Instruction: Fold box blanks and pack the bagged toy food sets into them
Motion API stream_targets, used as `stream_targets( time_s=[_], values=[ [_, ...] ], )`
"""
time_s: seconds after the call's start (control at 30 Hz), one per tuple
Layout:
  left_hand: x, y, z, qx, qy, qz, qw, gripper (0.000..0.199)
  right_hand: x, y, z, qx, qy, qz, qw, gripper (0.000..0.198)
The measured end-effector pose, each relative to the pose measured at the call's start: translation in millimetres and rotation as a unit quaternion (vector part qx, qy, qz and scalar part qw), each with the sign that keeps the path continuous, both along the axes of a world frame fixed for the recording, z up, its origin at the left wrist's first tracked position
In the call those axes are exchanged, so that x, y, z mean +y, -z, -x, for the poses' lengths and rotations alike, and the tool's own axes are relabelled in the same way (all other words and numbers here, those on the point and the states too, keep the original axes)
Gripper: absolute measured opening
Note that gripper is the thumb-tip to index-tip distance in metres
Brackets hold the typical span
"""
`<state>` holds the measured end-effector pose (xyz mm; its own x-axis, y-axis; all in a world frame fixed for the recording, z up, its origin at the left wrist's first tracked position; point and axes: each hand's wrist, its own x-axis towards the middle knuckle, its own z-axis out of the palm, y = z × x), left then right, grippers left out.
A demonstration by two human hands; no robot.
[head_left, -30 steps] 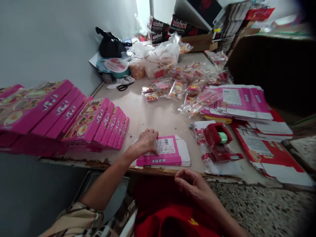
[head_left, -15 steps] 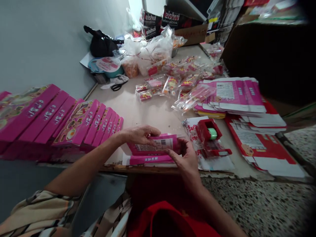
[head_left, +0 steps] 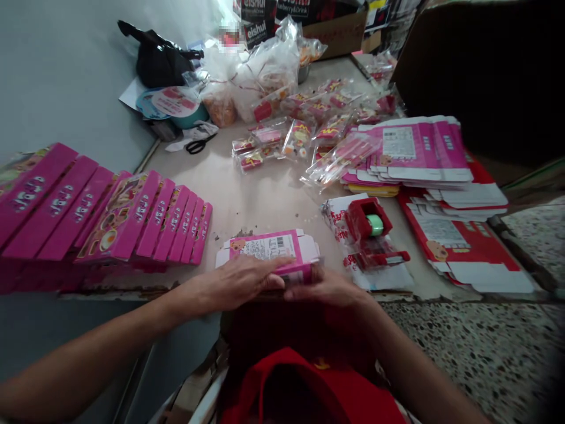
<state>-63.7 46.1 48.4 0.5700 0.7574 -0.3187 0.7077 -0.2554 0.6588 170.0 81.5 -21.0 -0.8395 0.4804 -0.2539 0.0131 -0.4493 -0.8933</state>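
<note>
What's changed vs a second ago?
The right hand came up from in front of the table to the pink carton's near right corner. The left hand shifted from its top to its near edge; grip unclear. Scissors and tape dispenser stayed put.

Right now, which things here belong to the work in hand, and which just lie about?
Likely in the job:
pink carton by the left fingers and right fingers
row of pink boxes
flat pink cartons

Probably just lying about:
scissors
black bag
</note>
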Motion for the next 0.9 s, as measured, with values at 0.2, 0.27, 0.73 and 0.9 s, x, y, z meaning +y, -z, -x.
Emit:
stream_targets(
  time_s=[0.2, 0.27, 0.73, 0.9],
  values=[
    [22, 19.2, 3, 0.03, -0.049, -0.017, 0.998, 0.044, -12, 13, 16, 0.001, 0.13, -0.022, 0.991, 0.041],
    [42, 23.4, 1, 0.074, -0.01, -0.02, 0.997, 0.049, -13, 17, 18, 0.004, 0.173, 0.031, 0.984, 0.047],
    [101, 11.3, -1, 0.12, 0.093, -0.142, 0.978, 0.06, -3, 31, 27, 0.006, 0.237, -0.174, 0.956, 0.033],
    [93, 44.0, 9, 0.056, 0.08, -0.249, 0.964, 0.062, -2, 37, 25, -0.046, 0.212, -0.201, 0.955, 0.034]
  ],
)
